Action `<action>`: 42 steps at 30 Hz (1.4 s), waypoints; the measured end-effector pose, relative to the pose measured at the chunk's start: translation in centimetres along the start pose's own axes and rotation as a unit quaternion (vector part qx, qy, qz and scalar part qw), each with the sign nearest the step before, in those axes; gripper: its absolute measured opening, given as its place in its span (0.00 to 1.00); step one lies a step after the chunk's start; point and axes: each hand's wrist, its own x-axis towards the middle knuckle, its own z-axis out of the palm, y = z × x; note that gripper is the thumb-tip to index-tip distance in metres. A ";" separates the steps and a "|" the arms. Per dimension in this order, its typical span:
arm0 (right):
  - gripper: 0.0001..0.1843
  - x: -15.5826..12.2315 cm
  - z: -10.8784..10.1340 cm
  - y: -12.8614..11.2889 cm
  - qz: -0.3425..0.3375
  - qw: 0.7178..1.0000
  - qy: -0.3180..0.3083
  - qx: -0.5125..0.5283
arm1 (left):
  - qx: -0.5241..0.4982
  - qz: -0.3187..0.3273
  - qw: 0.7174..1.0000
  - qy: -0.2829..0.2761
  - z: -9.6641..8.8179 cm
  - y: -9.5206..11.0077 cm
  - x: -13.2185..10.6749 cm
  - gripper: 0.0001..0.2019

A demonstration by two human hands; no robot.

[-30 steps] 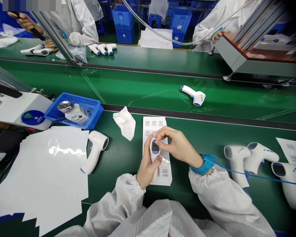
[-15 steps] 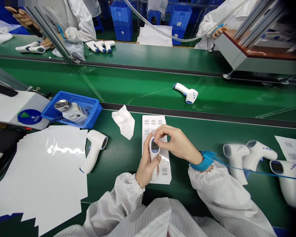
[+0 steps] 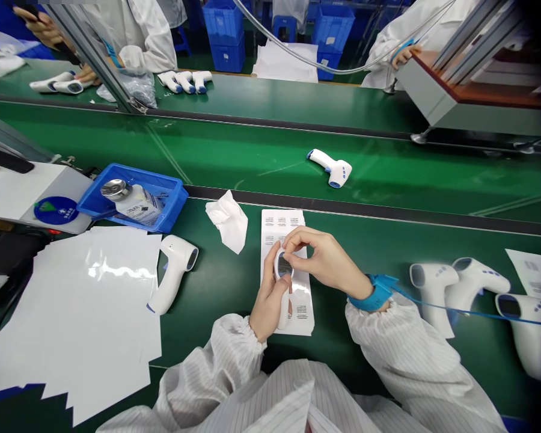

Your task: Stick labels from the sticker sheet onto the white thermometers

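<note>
Green surface [image 3: 225,352] before you, label sheet [image 3: 282,231] at 12 o'clock. Your L hand [image 3: 269,304] wraps IR thermometer [image 3: 284,266], held upright over sheet; your R hand [image 3: 327,260] pinched at its display, thumb & index together.
</note>
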 end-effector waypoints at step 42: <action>0.05 -4.3 2.7 -3.4 0.078 0.991 0.110 0.004 | 0.149 0.141 0.972 0.112 -0.1 4.1 -1.1 0.13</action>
